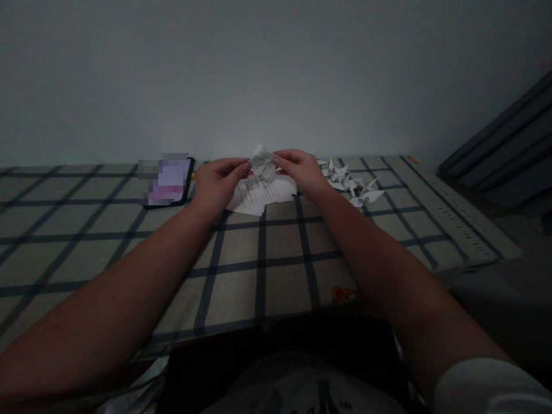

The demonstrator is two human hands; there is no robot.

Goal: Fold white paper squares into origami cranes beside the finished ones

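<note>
Between my two hands a small folded piece of printed paper [262, 163] is held up above the table. My left hand [218, 183] pinches its left edge between thumb and fingers. At the opposite edge, my right hand [302, 172] grips it the same way. Beneath lie flat sheets of printed paper [252, 200], partly covered by the hands. To the right of my right hand sits a heap of folded paper cranes [356, 187], white with pointed tips.
A phone [170, 181] with a lit, blurred screen lies to the left. The checked tablecloth [233, 267] covers the table, which meets a plain wall [267, 75] at the back. A dark pleated curtain [504, 144] hangs at the far right.
</note>
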